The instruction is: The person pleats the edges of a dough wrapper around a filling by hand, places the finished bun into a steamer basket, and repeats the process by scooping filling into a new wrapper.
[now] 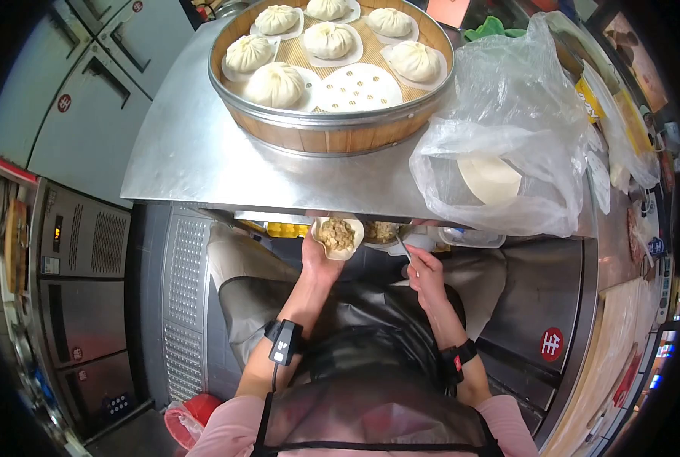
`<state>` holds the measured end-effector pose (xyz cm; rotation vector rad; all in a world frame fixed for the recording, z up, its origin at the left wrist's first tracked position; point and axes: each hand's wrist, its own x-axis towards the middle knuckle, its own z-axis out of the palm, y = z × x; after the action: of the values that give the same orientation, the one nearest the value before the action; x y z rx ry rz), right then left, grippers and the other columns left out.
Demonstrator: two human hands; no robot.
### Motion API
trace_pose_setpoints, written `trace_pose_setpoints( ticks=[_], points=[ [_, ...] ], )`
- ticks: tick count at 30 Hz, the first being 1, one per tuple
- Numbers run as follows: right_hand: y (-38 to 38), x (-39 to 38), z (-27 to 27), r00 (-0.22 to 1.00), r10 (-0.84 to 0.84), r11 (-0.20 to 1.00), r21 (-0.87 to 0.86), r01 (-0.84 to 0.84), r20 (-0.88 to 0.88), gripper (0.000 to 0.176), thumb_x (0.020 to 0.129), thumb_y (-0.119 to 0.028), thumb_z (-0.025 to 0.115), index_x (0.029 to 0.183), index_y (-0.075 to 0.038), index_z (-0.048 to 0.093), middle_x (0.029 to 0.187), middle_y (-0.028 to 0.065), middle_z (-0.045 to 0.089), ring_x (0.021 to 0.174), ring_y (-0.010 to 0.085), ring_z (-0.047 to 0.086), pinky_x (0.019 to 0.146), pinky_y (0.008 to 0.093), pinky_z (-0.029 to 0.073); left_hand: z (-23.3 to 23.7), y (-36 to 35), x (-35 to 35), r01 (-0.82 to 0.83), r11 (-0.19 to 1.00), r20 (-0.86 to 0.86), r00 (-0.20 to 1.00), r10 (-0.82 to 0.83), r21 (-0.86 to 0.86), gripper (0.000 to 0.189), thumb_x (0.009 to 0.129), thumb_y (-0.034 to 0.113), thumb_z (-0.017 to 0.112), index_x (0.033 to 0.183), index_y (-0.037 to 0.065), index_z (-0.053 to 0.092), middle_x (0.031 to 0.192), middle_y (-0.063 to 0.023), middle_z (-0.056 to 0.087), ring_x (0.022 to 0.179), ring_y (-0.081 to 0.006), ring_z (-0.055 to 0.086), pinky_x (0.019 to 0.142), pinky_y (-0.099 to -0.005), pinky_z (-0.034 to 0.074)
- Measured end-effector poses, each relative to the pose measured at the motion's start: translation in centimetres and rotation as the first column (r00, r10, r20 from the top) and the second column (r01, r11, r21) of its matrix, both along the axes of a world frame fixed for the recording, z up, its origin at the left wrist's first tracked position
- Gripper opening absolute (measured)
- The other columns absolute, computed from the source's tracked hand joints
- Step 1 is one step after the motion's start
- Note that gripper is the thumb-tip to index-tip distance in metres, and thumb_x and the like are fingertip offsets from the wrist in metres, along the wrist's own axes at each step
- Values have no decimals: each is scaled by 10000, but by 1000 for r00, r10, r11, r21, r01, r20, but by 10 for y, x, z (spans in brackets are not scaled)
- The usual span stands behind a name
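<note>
Cupped under a round dough wrapper (354,250), my left hand (322,266) holds it just below the table's front edge. A mound of chopped, brownish filling (338,235) sits in its middle. To the right, my right hand (428,276) is closed around the thin handle of a metal utensil (402,245), whose far end is hidden in or behind a container. More filling (381,231) shows in that container, partly under the table edge. Above, a round bamboo steamer (321,139) carries several pleated buns (328,40) on paper liners, with a bare perforated liner (360,89) at its front.
On the metal table (180,145), a clear plastic bag (500,133) with pale dough wrappers (490,180) lies right of the steamer. A clear plastic tub (473,238) is below the edge. Steel cabinets (89,251) stand at left, near a red bin (191,417).
</note>
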<state>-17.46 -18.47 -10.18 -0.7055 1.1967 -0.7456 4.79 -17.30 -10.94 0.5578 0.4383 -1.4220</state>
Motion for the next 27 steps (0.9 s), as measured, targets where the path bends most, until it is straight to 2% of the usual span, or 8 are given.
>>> trace_pose_setpoints(
  ticks=[18,20,21,22,23,24,25,27],
  points=[
    [15,11,26,998,56,996,-76,-56,3,264,930,-74,477,1166,-35,588,619,-47,449,478,5,327,397,169,227,-1,-1,-7,-42,999,-48,998,41,-17,391,976,287,305,1209,30,485,1205,-155,537,1113,-314,517,1000,-494,391],
    [22,16,25,981,108,925,-345,-160,-164,255,914,-59,496,1142,-30,606,615,-11,494,471,45,412,429,212,320,0,-2,-7,-4,997,-59,998,-1,-75,401,978,301,303,1216,31,479,1204,-152,540,1104,-311,522,998,-488,391],
    [24,22,22,981,108,925,-345,-159,-161,255,914,-59,496,1142,-30,606,615,-11,494,471,45,412,429,212,320,3,-3,-8,-3,997,-57,998,-1,-74,401,978,301,303,1216,31,479,1204,-152,540,1104,-311,522,998,-488,391],
    [25,30,17,939,-19,725,-652,-223,-343,258,894,-45,510,1130,-32,614,618,23,508,478,92,465,462,243,363,6,-3,-10,16,997,-49,999,-20,-79,405,978,305,304,1218,28,478,1205,-151,540,1105,-312,522,994,-487,394],
    [26,35,14,868,-206,425,-841,-336,-451,262,875,-30,524,1118,-34,622,621,58,522,484,139,517,494,273,405,10,-4,-11,35,996,-42,998,-39,-84,410,977,309,305,1219,26,477,1206,-150,540,1105,-313,521,989,-486,397],
    [28,36,20,808,-214,385,-808,-447,-549,300,843,-9,531,1130,-45,613,687,123,545,551,258,577,519,337,448,2,-5,-12,29,990,-50,998,-37,-140,407,976,307,307,1217,28,481,1208,-149,540,1103,-317,521,977,-489,405],
    [31,37,19,809,-213,383,-809,-447,-548,300,843,-9,531,1130,-45,613,687,123,545,551,258,577,519,337,448,0,-6,-12,28,990,-49,998,-35,-142,407,976,307,307,1217,28,481,1208,-149,540,1103,-317,521,977,-489,405],
    [42,38,15,637,-222,369,-668,-646,-738,323,839,-2,523,1148,-51,603,755,139,571,599,315,578,508,370,455,1,-7,-13,-20,975,-115,993,-6,-221,408,976,308,303,1217,31,481,1199,-152,542,1093,-323,523,969,-495,411]
  ],
)
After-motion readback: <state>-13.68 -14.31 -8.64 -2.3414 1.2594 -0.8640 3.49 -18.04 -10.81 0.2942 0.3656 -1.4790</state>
